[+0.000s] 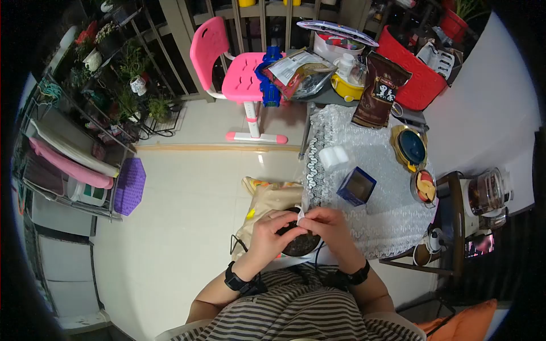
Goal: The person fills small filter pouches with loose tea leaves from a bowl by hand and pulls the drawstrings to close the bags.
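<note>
My left hand (269, 234) and my right hand (333, 228) meet in front of me, fingertips pinched together on a small, thin white pouch (300, 215). Its exact kind is hard to make out, since the fingers cover most of it. Just below the hands, at my lap, is a round bowl (301, 245) of dark, crumbly, leaf-like stuff, partly hidden by my left hand. Ahead on the table lie a stack of white folded pouches (334, 157) and an upright, open blue box (356, 186).
A lace-patterned cloth (387, 221) covers the table at my right. On it are a brown packet (380, 91), a blue-green bowl (410, 146) and a metal bowl of cut fruit (424, 186). A pink chair (244, 74) stands ahead; a plant rack (108, 85) is at left.
</note>
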The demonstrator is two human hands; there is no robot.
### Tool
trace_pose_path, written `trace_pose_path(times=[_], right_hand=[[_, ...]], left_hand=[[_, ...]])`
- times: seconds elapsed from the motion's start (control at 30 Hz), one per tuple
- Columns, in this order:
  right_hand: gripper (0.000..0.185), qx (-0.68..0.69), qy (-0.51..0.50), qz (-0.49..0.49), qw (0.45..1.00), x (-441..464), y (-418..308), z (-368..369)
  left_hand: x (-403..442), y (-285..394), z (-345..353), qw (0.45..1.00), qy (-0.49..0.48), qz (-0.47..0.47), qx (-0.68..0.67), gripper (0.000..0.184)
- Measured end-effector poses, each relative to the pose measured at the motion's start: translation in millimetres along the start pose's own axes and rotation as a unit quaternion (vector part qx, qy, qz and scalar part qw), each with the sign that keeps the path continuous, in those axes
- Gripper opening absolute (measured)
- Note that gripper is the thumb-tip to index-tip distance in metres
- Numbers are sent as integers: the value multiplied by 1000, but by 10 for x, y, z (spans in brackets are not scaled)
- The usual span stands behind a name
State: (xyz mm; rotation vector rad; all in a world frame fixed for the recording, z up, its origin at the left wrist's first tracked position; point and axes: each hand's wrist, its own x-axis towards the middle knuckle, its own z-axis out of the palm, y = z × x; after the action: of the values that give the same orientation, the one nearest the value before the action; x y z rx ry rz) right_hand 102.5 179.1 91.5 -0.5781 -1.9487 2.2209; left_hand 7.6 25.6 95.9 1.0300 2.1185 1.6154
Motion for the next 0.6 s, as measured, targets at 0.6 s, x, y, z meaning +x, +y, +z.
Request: trace_pose_path(times=[0.6], right_hand=[[19,3,-5,97,995,-14,210,28]], left_hand=[[-80,-160,-22,997,4,53,60,13]])
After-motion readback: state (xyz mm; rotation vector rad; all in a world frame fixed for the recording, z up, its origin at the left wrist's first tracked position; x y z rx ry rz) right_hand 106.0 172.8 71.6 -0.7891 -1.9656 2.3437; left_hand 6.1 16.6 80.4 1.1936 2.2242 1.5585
